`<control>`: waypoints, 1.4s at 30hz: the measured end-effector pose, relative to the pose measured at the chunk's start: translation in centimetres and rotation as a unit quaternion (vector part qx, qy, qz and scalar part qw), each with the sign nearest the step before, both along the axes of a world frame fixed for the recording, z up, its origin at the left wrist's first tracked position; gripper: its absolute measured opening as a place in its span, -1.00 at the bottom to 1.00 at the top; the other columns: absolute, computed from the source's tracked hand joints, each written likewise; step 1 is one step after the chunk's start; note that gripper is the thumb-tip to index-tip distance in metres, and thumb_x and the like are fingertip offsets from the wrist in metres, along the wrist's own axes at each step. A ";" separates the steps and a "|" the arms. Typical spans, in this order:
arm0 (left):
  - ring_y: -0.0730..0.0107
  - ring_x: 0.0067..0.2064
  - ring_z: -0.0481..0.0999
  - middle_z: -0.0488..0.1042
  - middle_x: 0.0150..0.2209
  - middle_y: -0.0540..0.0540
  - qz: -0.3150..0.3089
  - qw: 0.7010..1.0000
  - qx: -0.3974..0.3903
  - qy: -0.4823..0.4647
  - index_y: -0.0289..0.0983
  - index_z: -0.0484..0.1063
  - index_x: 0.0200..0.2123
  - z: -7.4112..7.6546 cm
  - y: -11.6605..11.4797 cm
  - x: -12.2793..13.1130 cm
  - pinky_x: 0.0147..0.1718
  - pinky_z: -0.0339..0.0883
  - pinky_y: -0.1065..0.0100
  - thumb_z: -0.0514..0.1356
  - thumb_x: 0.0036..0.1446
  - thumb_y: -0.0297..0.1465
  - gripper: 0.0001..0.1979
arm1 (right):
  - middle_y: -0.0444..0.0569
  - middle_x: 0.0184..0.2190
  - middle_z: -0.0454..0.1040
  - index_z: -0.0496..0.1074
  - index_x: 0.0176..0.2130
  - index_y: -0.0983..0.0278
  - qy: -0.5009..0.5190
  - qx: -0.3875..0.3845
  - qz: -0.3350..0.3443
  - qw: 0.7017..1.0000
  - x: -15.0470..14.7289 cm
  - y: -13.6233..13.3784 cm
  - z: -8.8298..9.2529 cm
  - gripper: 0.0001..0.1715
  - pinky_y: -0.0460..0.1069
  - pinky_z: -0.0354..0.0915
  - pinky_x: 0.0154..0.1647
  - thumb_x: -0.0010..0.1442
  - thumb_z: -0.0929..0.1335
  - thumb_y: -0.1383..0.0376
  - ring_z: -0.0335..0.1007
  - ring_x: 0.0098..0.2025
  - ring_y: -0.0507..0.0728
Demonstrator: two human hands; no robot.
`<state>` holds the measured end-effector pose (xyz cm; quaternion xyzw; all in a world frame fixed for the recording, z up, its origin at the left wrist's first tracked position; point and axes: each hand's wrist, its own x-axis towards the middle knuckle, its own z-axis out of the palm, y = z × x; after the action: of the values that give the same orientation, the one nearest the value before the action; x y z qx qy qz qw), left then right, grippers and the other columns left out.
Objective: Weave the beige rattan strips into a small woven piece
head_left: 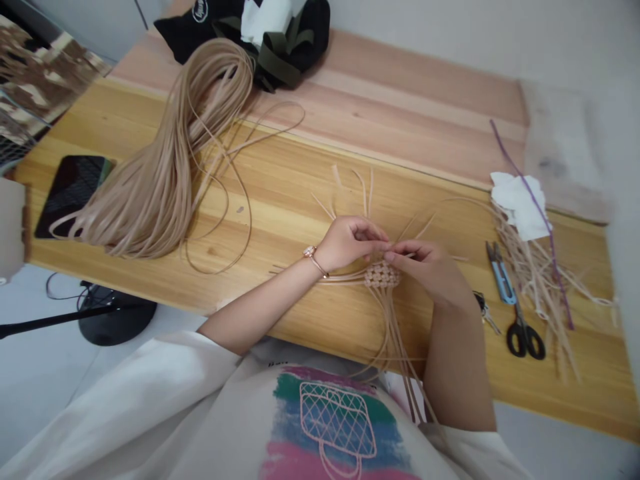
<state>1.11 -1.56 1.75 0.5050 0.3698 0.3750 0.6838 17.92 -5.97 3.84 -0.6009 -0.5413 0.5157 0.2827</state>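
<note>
A small piece of weaving (382,275) in tan cord lies at the table's front, with loose strands running out on all sides and several hanging over the edge toward my lap. My left hand (353,243), a bracelet at its wrist, pinches at the far edge of the weaving. From the right, my right hand (417,260) meets it there, thumb and fingers closed on a strand. The fingertips of both hands nearly touch, and they hide the exact spot where the strands cross.
A thick hank of tan cord (155,167) lies at left over a dark phone (75,187). At right are black-handled scissors (525,337), blue thread snips (501,277), keys (486,312), cord offcuts (530,267) and white tissue (523,203). A black bag (295,47) stands behind.
</note>
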 end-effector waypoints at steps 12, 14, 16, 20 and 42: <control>0.65 -0.68 0.35 0.45 -0.64 0.03 0.032 0.990 -0.133 -0.038 -0.44 0.43 -0.55 -0.5 0.3 -0.2 -0.65 0.18 0.54 0.39 -0.29 -0.53 -0.80 | -0.10 -0.57 0.39 0.48 -0.46 0.31 -0.037 -0.014 0.074 0.997 -0.4 0.3 0.3 -0.68 -0.09 0.10 -0.52 0.02 0.38 0.08 0.20 -0.54 -0.02; 0.64 -0.67 0.35 0.45 -0.64 0.03 0.037 0.990 -0.132 -0.042 -0.44 0.42 -0.54 -0.5 0.3 -0.2 -0.65 0.17 0.54 0.40 -0.30 -0.52 -0.79 | -0.11 -0.58 0.39 0.47 -0.47 0.31 -0.032 -0.012 0.081 0.996 -0.4 0.3 0.3 -0.67 -0.09 0.10 -0.52 0.02 0.37 0.08 0.20 -0.54 -0.02; 0.65 -0.67 0.35 0.44 -0.64 0.03 0.027 0.990 -0.131 -0.036 -0.44 0.42 -0.53 -0.4 0.4 -0.3 -0.66 0.14 0.55 0.39 -0.28 -0.51 -0.79 | -0.11 -0.58 0.39 0.47 -0.47 0.31 -0.028 -0.011 0.083 0.996 -0.4 0.2 0.3 -0.66 -0.09 0.10 -0.53 0.03 0.37 0.07 0.20 -0.55 -0.02; 0.67 -0.67 0.35 0.41 -0.64 0.06 -0.022 0.992 -0.124 -0.017 -0.42 0.37 -0.50 0.0 0.7 -0.6 -0.70 0.05 0.58 0.36 -0.19 -0.50 -0.80 | -0.09 -0.56 0.42 0.49 -0.45 0.31 -0.029 0.005 0.061 0.998 -0.7 0.1 0.5 -0.66 -0.08 0.13 -0.53 0.03 0.37 0.06 0.24 -0.54 -0.01; 0.77 -0.68 0.25 0.48 -0.48 0.06 -0.151 0.981 -0.111 -0.059 -0.33 0.26 -0.19 0.2 0.6 -1.1 -0.74 -0.09 0.58 0.27 -0.14 -0.58 -0.61 | -0.13 -0.44 0.49 0.42 -0.28 0.24 0.035 0.167 -0.023 0.985 -1.0 0.1 -0.6 -0.84 -0.09 0.31 -0.44 0.10 0.37 0.23 0.39 -0.44 -0.01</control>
<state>-0.01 -0.98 1.93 0.4534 0.2874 0.2532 0.8048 16.88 -5.88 3.24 -0.5391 -0.5957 0.4322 0.4095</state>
